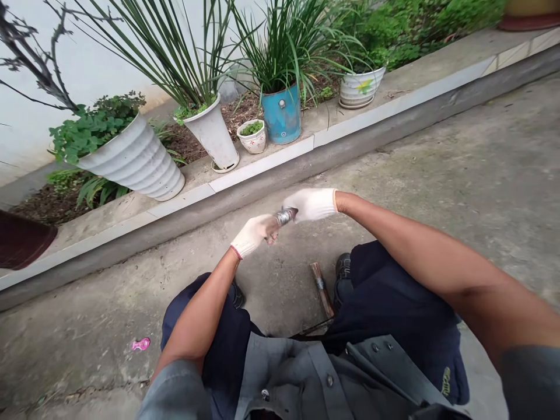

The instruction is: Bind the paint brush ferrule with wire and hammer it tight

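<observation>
Both of my hands wear white knitted gloves and meet in front of me, above the concrete. My left hand [254,234] is closed around a short, thick stick-like piece [285,217] with a shiny silvery wrap and a dark end. At that dark end is my right hand [311,205], its fingers curled in and blurred; what they hold, if anything, is hidden. Between my feet lies a brown wooden stick or bundle [321,287], also with a silvery band round its middle, beside my right shoe [343,274].
A tiled ledge [262,166] crosses in front, bearing a ribbed white pot [140,157], a tall white pot [214,134], a small cup-like pot [254,140], a blue pot [282,116] and a white bowl pot [361,87]. A pink scrap [140,344] lies on the concrete at left.
</observation>
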The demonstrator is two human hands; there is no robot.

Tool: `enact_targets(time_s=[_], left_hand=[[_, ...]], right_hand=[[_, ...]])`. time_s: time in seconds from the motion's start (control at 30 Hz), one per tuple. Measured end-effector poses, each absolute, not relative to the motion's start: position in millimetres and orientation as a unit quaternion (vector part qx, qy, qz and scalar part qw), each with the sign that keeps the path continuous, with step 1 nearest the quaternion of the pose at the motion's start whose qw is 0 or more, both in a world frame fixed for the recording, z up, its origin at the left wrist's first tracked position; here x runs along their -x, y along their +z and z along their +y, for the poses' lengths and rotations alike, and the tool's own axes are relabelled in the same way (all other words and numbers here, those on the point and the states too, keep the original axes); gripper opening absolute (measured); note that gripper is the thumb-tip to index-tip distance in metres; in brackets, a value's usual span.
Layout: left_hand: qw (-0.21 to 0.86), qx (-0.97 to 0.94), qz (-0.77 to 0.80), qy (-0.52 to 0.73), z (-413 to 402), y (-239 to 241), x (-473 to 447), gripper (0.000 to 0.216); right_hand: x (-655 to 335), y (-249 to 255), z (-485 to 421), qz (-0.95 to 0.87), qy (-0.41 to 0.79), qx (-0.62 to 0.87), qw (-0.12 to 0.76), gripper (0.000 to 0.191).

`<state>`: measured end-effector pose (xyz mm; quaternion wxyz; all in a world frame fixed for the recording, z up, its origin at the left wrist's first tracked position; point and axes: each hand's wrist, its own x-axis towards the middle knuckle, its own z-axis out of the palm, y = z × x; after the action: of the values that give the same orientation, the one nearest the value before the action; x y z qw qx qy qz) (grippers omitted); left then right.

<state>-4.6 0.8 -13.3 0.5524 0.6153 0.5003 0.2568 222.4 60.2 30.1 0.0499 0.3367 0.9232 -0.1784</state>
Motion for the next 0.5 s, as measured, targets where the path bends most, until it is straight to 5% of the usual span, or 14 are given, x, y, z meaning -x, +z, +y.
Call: enact_targets(time_s=[0.23,0.5], left_hand=[[0.686,-0.511,0.42,0.304,-7,-31,-6,0.045],[0.635,-0.587,0.471,0.175,-9,-26,-4,0.039]], right_hand=[[-217,37,70,0.882,-0.139,-0.45,-0.007,0.031],[-216,30,74,0.854,-0.005,-0.52,-0.012,0.031]])
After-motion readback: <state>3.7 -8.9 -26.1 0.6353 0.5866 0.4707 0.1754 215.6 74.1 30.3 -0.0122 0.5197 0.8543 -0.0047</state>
